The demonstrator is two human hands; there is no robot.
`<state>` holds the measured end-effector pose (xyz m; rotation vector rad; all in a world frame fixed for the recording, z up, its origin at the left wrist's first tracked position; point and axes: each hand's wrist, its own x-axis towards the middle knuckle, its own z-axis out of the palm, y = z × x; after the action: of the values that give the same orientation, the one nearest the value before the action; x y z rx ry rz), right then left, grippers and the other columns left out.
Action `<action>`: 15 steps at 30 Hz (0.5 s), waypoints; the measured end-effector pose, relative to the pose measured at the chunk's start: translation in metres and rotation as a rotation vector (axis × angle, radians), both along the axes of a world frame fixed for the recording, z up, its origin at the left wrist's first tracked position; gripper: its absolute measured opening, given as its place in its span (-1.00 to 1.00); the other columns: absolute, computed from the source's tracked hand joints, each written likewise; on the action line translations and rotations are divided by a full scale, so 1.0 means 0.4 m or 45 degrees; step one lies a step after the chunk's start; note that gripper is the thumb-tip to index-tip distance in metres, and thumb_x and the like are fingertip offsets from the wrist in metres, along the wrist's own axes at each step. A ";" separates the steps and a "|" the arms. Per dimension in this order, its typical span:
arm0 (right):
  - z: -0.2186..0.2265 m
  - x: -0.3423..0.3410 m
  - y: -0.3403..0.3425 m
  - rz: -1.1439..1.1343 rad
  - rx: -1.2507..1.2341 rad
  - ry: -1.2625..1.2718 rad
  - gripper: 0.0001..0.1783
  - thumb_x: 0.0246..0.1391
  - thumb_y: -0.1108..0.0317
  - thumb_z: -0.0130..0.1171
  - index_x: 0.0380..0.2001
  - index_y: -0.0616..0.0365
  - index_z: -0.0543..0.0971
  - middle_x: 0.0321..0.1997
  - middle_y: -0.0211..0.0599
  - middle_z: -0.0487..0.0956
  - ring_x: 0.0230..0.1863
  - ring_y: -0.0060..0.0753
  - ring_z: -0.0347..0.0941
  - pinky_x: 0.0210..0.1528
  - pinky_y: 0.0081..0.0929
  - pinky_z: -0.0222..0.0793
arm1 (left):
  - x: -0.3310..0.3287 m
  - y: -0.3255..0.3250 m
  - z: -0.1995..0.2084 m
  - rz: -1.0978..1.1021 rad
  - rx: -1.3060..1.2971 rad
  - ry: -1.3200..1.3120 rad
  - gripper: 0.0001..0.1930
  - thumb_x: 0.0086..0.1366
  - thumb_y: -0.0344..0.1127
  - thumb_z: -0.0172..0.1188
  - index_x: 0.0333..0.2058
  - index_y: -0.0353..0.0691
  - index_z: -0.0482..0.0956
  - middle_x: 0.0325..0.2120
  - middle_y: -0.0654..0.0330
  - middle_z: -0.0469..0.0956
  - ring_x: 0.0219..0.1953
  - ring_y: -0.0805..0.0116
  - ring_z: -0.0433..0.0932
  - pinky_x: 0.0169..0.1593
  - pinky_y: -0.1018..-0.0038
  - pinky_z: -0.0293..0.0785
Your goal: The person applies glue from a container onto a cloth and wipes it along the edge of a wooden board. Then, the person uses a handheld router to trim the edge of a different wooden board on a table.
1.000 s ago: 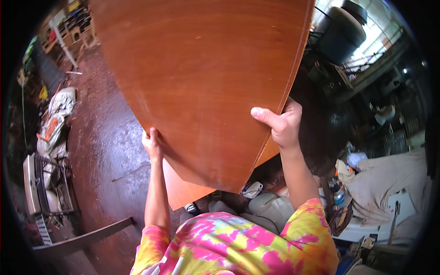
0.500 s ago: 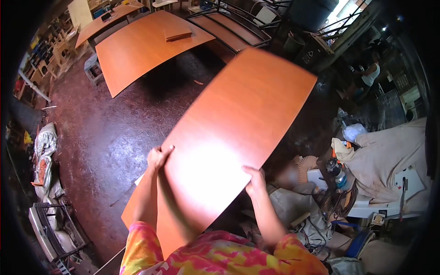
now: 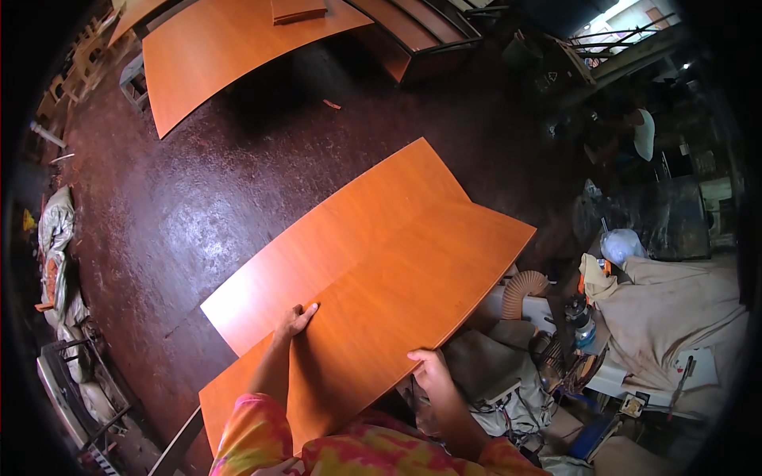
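A long orange-brown wooden panel (image 3: 405, 293) slants across in front of me, from low on the left up to the right. My left hand (image 3: 295, 320) is closed on its far edge, thumb lying on the top face. On the near edge my right hand (image 3: 429, 369) grips it, thumb above and the other fingers hidden beneath. Beyond the held panel shows a second panel (image 3: 341, 226) of the same colour, partly covered by it. Whether the two touch I cannot tell.
Another large orange panel (image 3: 230, 55) with a small stack of boards (image 3: 298, 11) stands at the back left. To the right are a ribbed hose (image 3: 520, 295), a power tool (image 3: 583, 321) and a draped cloth (image 3: 675, 309). Bags (image 3: 57, 226) line the left; a person (image 3: 644, 131) is far right.
The held panel's far end has swung down and to the right, and bright glare has left its face. More of the second panel now shows beyond it. Both hands keep their grip.
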<state>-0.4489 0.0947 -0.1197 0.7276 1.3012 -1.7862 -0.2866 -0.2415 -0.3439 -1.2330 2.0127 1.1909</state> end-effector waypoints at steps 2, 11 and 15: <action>-0.032 -0.021 0.017 0.009 0.116 0.028 -0.42 -0.13 0.69 0.23 0.07 0.26 0.56 0.04 -0.16 0.65 0.09 -0.11 0.60 0.15 -0.13 0.54 | -0.032 0.033 -0.035 -0.058 0.031 0.052 0.01 0.23 0.65 0.00 0.04 -0.33 0.66 -0.04 -0.21 0.69 0.12 -0.12 0.63 0.20 0.06 0.50; -0.146 -0.104 -0.004 0.003 0.227 -0.038 -0.52 -0.11 0.67 0.23 -0.02 0.25 0.59 -0.05 -0.20 0.66 -0.03 -0.13 0.63 0.07 -0.18 0.57 | -0.126 0.076 -0.165 -0.001 0.124 0.096 -0.05 0.26 0.61 0.03 0.06 -0.31 0.64 0.03 -0.21 0.65 0.16 -0.16 0.60 0.21 0.08 0.49; -0.210 -0.162 0.020 -0.016 0.213 -0.039 -0.31 -0.12 0.72 0.25 0.16 0.16 0.44 0.08 -0.18 0.57 0.10 -0.08 0.59 0.08 -0.07 0.62 | -0.164 0.088 -0.186 -0.050 0.095 0.073 -0.02 0.28 0.61 -0.02 0.17 -0.29 0.56 0.12 -0.20 0.60 0.23 -0.14 0.54 0.27 0.09 0.44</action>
<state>-0.5138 0.1028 -0.2035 0.8530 1.4411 -1.6832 -0.3524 -0.2063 -0.4184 -1.1310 2.0049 1.2835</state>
